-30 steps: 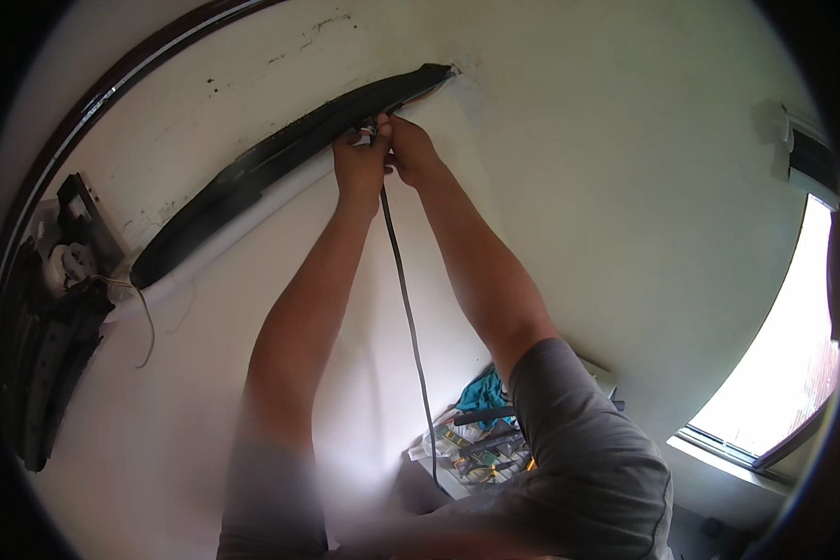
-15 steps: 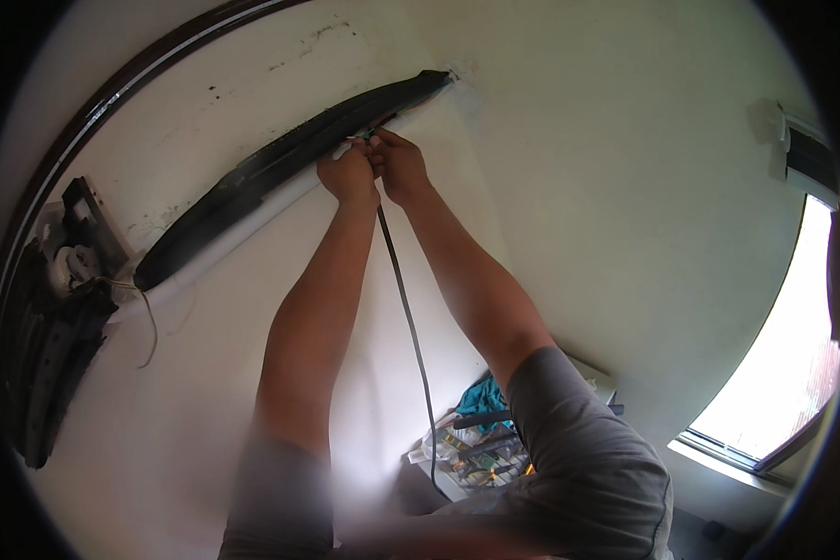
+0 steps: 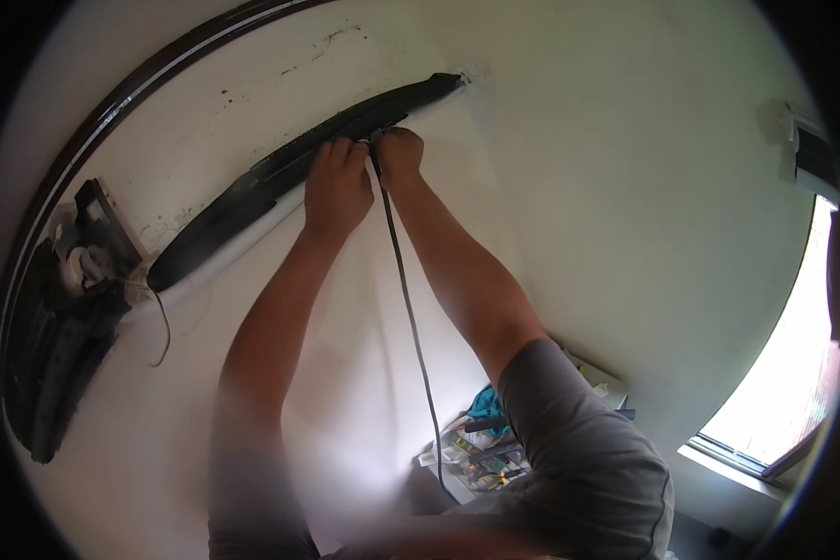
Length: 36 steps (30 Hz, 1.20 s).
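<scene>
Both my arms are raised toward a long black wrapped bundle (image 3: 224, 207) that slants up the wall, with a white pipe showing along its lower edge. My left hand (image 3: 339, 191) is closed, its bent fingers against the bundle's lower edge; what is in them is hidden. Beside it, my right hand (image 3: 400, 154) is curled closed at the top of a dark cable (image 3: 407, 299). Something small and pale shows between the two hands, too small to name. From there the cable hangs down past my right arm to the clutter below.
At the left is a dark opened housing (image 3: 70, 327) with a loose pale wire (image 3: 167, 331). Below my right arm, a surface holds tools (image 3: 499, 467) and a teal cloth (image 3: 485, 403). A bright window (image 3: 775, 373) is at the right; a dark trim (image 3: 126, 93) curves along the upper left.
My left hand has moved slightly left, away from the right hand, and its fingers now reach up over the bundle's edge. My right hand has turned and curled in. The view has shifted slightly.
</scene>
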{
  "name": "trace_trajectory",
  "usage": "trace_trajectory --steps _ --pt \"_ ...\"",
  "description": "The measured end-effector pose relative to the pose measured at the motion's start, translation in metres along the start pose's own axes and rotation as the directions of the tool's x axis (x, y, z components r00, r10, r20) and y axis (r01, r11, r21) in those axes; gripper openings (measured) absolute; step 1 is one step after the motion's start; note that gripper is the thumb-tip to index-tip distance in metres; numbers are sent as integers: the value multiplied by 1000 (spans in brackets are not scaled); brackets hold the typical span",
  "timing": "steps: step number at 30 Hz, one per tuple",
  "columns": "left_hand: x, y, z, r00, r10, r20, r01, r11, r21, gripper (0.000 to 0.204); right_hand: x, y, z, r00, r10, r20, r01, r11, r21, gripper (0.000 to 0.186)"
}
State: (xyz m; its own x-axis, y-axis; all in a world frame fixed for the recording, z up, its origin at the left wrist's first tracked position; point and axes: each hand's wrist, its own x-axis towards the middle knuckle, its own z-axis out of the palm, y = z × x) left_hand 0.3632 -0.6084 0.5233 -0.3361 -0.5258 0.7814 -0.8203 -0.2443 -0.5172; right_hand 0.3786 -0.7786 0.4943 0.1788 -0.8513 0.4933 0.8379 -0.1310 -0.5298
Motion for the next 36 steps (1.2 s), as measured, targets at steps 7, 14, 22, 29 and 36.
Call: trace_trajectory --steps 7,14,22,29,36 --pt "33 8 0 971 -137 198 37 898 439 103 16 -51 -23 773 -116 623 633 95 -768 19" --pt "58 0 27 979 -123 164 -5 785 620 70 39 -73 -25 791 287 540 -345 939 5 38" --pt "66 -25 26 971 -24 237 -111 834 540 54 11 -89 -45 769 306 562 -460 875 152 60" --pt "82 -36 16 937 -77 340 -33 951 308 39 14 -76 -24 841 174 512 -224 974 37 56" --pt "91 -29 8 871 -174 460 25 950 313 59 -112 -39 -58 626 348 698 -46 910 -412 27"
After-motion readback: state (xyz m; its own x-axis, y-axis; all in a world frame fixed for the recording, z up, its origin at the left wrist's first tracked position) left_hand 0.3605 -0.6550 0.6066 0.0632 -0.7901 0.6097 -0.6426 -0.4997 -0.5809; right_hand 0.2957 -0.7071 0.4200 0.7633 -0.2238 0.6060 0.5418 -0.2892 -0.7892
